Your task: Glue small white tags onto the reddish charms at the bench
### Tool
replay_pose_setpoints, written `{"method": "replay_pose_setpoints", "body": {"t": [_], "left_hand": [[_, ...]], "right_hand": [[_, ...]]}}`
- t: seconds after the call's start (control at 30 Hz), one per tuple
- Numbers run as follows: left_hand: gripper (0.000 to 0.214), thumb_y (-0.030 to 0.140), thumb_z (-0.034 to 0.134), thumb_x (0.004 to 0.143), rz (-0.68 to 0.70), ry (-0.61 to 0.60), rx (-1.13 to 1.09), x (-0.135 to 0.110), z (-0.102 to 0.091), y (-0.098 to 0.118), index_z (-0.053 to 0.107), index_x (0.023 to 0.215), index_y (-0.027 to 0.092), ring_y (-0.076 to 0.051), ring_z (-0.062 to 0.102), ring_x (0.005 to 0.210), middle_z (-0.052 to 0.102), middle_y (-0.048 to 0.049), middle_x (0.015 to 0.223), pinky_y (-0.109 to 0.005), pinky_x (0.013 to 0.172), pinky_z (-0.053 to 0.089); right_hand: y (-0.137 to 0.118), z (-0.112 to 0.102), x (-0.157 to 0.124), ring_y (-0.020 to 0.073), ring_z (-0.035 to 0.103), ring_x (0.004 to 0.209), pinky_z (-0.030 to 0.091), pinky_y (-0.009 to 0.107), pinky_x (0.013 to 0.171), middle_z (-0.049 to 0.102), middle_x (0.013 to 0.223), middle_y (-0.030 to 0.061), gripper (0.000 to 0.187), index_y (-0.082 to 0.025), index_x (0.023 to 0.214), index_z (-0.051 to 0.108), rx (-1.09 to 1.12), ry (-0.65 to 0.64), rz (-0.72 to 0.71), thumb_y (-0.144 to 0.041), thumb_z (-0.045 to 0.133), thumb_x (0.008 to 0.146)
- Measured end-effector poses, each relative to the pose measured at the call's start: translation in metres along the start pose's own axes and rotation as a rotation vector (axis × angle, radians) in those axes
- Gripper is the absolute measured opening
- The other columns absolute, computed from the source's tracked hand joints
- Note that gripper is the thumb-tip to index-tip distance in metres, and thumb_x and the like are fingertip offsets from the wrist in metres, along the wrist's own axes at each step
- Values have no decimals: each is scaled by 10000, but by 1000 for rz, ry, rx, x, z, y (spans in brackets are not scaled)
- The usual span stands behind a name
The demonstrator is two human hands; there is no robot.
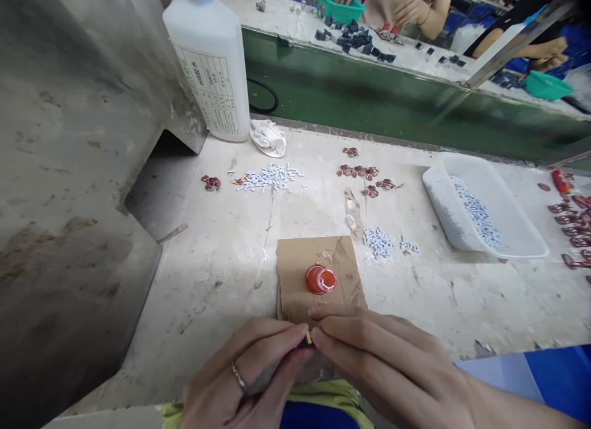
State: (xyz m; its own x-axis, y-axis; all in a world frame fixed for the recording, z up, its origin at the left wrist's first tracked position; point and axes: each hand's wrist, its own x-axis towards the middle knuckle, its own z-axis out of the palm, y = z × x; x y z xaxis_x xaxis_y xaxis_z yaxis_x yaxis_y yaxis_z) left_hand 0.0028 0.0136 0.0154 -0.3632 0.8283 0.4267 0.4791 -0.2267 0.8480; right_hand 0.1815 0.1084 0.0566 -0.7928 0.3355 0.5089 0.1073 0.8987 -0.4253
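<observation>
The left hand (240,370) and the right hand (383,361) meet at the fingertips, both curled nearly shut and pinching a small tan-and-dark piece (307,338) between them; its exact shape is too small to tell. The piece is held just at the near edge of a cardboard sheet (295,269) lying directly ahead of the hands, with a red cap (321,279) on it. Farther ahead, small white pieces (270,178) and reddish pieces (357,170) lie in clusters on the bench (207,281). A white plastic tray (443,189) sits ahead and to the right, and a white bottle (207,66) stands ahead and to the left. Beyond a green belt (369,103), another person's hands (409,9) are near a teal basket (339,4).
</observation>
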Motion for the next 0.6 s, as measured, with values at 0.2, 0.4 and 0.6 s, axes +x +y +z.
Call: {"method": "replay_pose_setpoints", "body": {"t": [0.2,0.4,0.6], "left_hand": [[270,81,769,829,30,-50,-73,8,-4,-1,734,1020,269,-98,768,789,779,71,948,-119,773,647],[283,233,789,876,-133,-7,-104,3,6,2,732,1120,365,-108,791,776,808,107,976,-105,762,640],[208,261,755,874,-174,37,-33,6,8,11,716,1038,382,-46,759,690,785,168,878,-48,753,597]], "right_hand": [[-1,-5,10,206,762,1051,645,230,912,763,1077,144,244,-98,1195,677,180,-26,122,-14,558,998],[-3,-2,16,175,784,897,668,217,768,784,1014,30,369,-261,1208,656,556,56,521,-90,738,891],[2,-5,21,179,766,892,665,232,775,765,1013,39,236,-252,1113,744,667,-2,601,-146,767,904]]}}
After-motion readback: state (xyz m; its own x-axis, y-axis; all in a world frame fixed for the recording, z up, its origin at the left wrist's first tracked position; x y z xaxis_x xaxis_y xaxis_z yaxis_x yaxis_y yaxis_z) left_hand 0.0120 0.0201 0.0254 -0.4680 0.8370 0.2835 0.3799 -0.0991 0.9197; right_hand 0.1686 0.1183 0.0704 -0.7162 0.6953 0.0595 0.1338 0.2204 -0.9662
